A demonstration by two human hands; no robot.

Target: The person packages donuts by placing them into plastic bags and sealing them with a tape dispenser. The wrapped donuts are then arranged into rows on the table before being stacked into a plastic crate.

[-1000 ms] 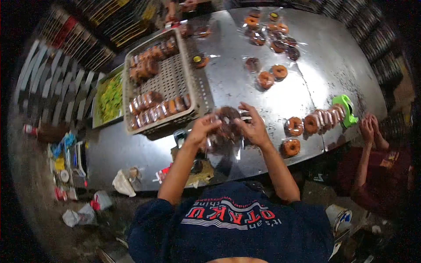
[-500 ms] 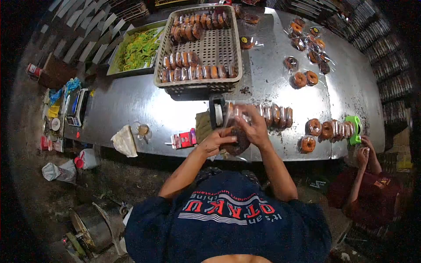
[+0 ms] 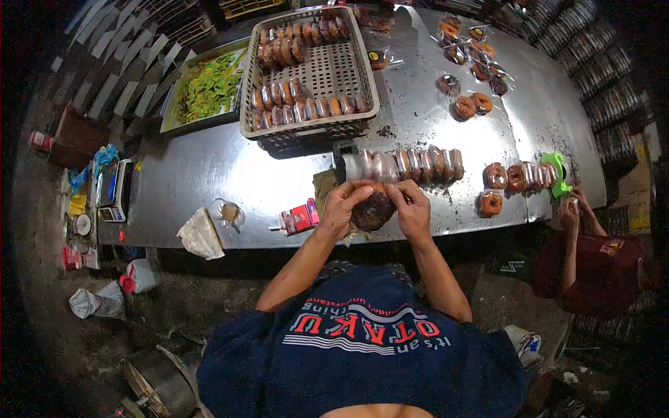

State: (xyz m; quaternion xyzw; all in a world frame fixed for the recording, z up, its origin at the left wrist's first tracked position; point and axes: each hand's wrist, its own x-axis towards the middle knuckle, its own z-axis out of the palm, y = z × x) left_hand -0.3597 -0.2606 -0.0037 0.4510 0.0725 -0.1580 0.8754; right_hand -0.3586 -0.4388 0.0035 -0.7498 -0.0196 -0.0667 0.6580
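Note:
My left hand [image 3: 339, 210] grips the left side of a dark, chocolate-coated donut [image 3: 373, 210] near the table's front edge. With fingers closed at its upper right, my right hand [image 3: 412, 209] holds the same donut. Clear plastic film around it shows only faintly. Just above my hands stands a black tape dispenser [image 3: 344, 159], partly hidden. From it a row of wrapped donuts [image 3: 426, 165] on edge runs to the right. A red and white packet [image 3: 300, 217] lies left of my left hand, beside an olive cloth [image 3: 324, 187].
A plastic crate [image 3: 374, 90] of wrapped donuts stands behind, with a metal tray of green leaves [image 3: 209, 87] beside it. Loose wrapped donuts [image 3: 481, 70] lie at back right. At right, a co-worker's hand [image 3: 571, 209] is near a green tape dispenser [image 3: 557, 174]. A glass mug [image 3: 228, 211] stands at left.
My right hand has come down from over the row's left end and moved right of the donut. The donut now shows more plainly between both hands. The whole view has shifted slightly.

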